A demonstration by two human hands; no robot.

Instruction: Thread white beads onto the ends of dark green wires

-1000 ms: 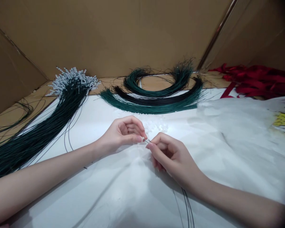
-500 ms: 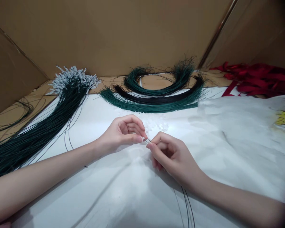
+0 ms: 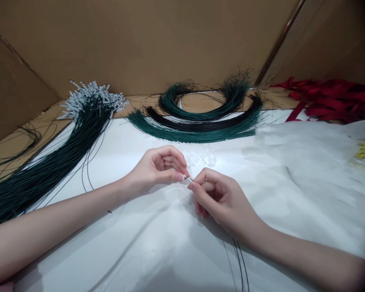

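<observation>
My left hand (image 3: 158, 168) and my right hand (image 3: 219, 198) meet fingertip to fingertip over a white sheet (image 3: 170, 243). The right hand pinches the end of a thin dark cord (image 3: 191, 179), whose strands trail out under the wrist toward me (image 3: 239, 259). The left hand's thumb and forefinger are pinched at the cord's tip on something too small to name. A scatter of small white beads (image 3: 202, 160) lies on the sheet just beyond the fingers.
A long bundle of dark green cords with white beaded ends (image 3: 91, 99) runs along the left. Curved bundles of green and black cords (image 3: 200, 121) lie at the back. Red ribbons (image 3: 328, 99) sit back right, a clear plastic bag (image 3: 322, 154) on the right. Cardboard walls (image 3: 140, 44) enclose it.
Both hands stay pinched together at the cord's tip; only the view has shifted slightly.
</observation>
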